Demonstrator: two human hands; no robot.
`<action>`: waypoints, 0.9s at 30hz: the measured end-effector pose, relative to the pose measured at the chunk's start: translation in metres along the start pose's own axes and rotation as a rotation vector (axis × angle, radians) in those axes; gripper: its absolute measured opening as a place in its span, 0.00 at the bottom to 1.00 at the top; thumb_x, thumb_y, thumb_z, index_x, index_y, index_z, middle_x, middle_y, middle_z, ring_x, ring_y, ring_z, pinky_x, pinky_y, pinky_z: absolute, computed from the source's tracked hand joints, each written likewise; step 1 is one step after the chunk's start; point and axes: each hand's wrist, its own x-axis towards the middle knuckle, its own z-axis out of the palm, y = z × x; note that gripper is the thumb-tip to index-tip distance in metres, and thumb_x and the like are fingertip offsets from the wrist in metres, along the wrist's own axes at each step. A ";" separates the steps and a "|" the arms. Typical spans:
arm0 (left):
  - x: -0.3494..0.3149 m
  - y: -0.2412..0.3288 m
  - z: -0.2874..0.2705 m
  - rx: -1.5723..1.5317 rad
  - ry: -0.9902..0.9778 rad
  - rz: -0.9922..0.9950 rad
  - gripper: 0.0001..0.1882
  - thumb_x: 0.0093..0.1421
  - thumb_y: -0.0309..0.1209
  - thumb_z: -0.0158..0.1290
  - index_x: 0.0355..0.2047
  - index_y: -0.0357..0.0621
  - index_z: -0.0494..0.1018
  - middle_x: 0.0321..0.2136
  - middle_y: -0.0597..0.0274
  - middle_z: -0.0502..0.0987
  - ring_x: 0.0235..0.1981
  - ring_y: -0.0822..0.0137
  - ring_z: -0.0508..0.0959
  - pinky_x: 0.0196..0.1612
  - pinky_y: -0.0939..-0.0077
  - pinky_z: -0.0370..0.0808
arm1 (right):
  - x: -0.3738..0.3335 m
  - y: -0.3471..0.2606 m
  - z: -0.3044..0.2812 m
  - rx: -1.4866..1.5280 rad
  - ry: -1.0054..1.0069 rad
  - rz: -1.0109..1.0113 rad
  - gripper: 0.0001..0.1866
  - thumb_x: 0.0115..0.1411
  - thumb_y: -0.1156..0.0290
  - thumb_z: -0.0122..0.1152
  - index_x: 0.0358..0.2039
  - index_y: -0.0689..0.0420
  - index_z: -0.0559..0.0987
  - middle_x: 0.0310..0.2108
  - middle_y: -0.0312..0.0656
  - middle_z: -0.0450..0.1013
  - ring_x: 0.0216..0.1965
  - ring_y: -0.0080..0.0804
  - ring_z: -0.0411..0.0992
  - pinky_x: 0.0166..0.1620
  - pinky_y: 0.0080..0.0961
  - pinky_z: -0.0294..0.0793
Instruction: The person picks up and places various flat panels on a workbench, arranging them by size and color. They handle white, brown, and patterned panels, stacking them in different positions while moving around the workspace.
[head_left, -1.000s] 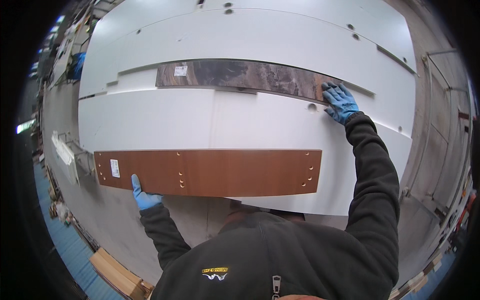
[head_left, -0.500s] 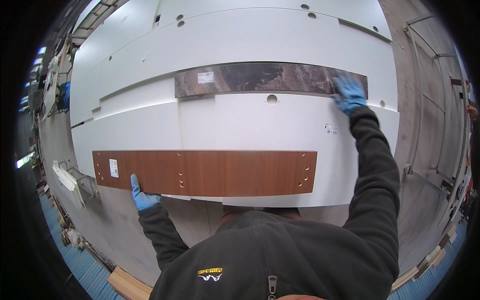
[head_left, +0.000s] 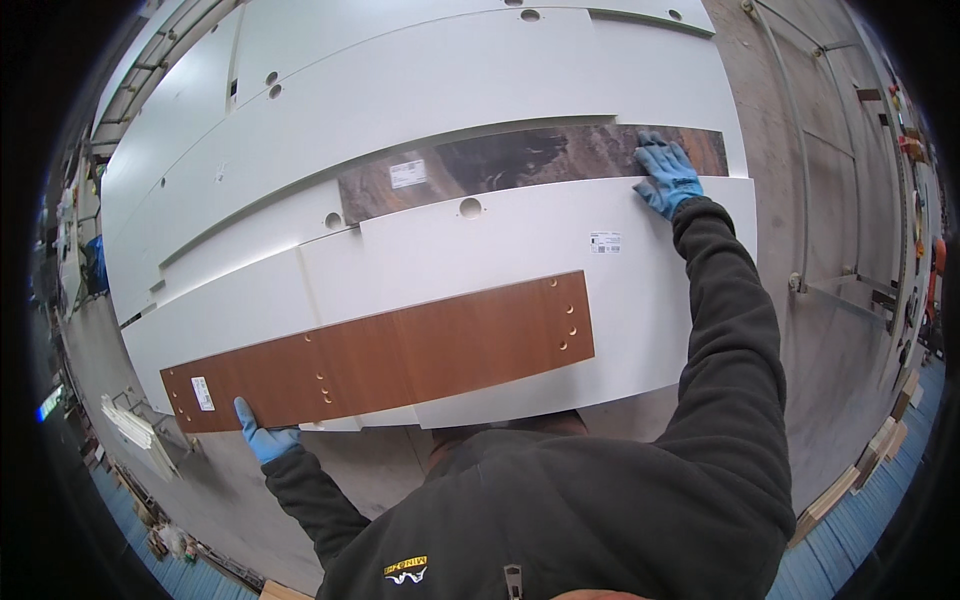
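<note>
Near the front edge of the white panels, my left hand (head_left: 266, 436), in a blue glove, grips the lower edge of a brown wood-look board (head_left: 440, 345). Its thumb lies on top; its fingers are hidden beneath. The board has small drilled holes near both ends and part-way along, plus a white label. My right hand (head_left: 668, 175), gloved the same way, rests with fingers spread on the right part of a long dark marbled strip (head_left: 510, 157). That strip lies over the white panels and carries a white label near its left end.
Large white panels (head_left: 430, 90) with round holes lie stacked and overlapping under both pieces. A metal frame rack (head_left: 800, 150) stands to the right. At the lower left, a low rack holds white strips (head_left: 135, 428). Wooden boards (head_left: 860, 485) lie at the lower right.
The marbled strip has slid right across the white panels under my right hand, uncovering a round hole near its left end. My view has turned, so the scene looks tilted. My left hand keeps its grip.
</note>
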 end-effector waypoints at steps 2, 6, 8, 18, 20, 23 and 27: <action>0.001 -0.002 0.004 -0.005 -0.002 -0.017 0.25 0.62 0.44 0.60 0.55 0.45 0.74 0.56 0.57 0.77 0.56 0.56 0.77 0.58 0.49 0.74 | -0.011 0.023 0.002 0.015 0.015 0.024 0.34 0.61 0.51 0.58 0.65 0.52 0.66 0.74 0.43 0.48 0.75 0.38 0.43 0.75 0.40 0.39; 0.004 -0.005 0.007 0.008 -0.027 -0.051 0.23 0.62 0.44 0.60 0.53 0.45 0.75 0.54 0.58 0.79 0.54 0.57 0.78 0.57 0.51 0.76 | -0.017 0.049 0.008 0.045 0.077 0.002 0.33 0.60 0.56 0.60 0.64 0.52 0.67 0.73 0.44 0.51 0.74 0.40 0.47 0.75 0.39 0.44; 0.005 -0.006 0.007 0.004 -0.054 -0.066 0.23 0.62 0.44 0.60 0.53 0.45 0.76 0.53 0.58 0.79 0.54 0.57 0.78 0.56 0.52 0.77 | -0.018 0.056 0.013 0.080 0.106 -0.025 0.33 0.60 0.57 0.61 0.64 0.53 0.66 0.73 0.44 0.52 0.74 0.40 0.48 0.74 0.39 0.45; 0.006 -0.008 0.004 0.002 -0.076 -0.016 0.27 0.62 0.44 0.60 0.58 0.43 0.71 0.56 0.55 0.77 0.55 0.55 0.77 0.56 0.51 0.76 | -0.020 0.072 0.040 -0.022 0.106 0.020 0.37 0.60 0.53 0.58 0.65 0.60 0.65 0.73 0.48 0.52 0.73 0.43 0.50 0.73 0.39 0.48; 0.009 -0.007 0.003 0.007 -0.103 -0.061 0.27 0.63 0.46 0.59 0.58 0.44 0.72 0.55 0.55 0.77 0.55 0.55 0.77 0.57 0.51 0.75 | -0.022 0.074 0.037 -0.034 0.065 0.044 0.38 0.60 0.51 0.58 0.65 0.61 0.65 0.73 0.49 0.52 0.73 0.44 0.50 0.73 0.39 0.48; 0.019 -0.004 -0.001 -0.044 -0.114 -0.085 0.26 0.64 0.46 0.57 0.57 0.45 0.72 0.55 0.55 0.77 0.55 0.55 0.77 0.57 0.51 0.75 | -0.019 0.062 0.030 -0.054 0.062 0.108 0.37 0.60 0.51 0.58 0.64 0.62 0.66 0.72 0.50 0.52 0.73 0.46 0.50 0.73 0.41 0.48; 0.038 0.006 -0.004 -0.076 -0.070 -0.069 0.26 0.64 0.46 0.57 0.57 0.45 0.72 0.55 0.55 0.77 0.55 0.54 0.77 0.58 0.51 0.75 | -0.015 0.001 0.027 0.088 0.466 -0.026 0.37 0.66 0.43 0.51 0.62 0.62 0.69 0.67 0.53 0.63 0.67 0.53 0.61 0.68 0.45 0.59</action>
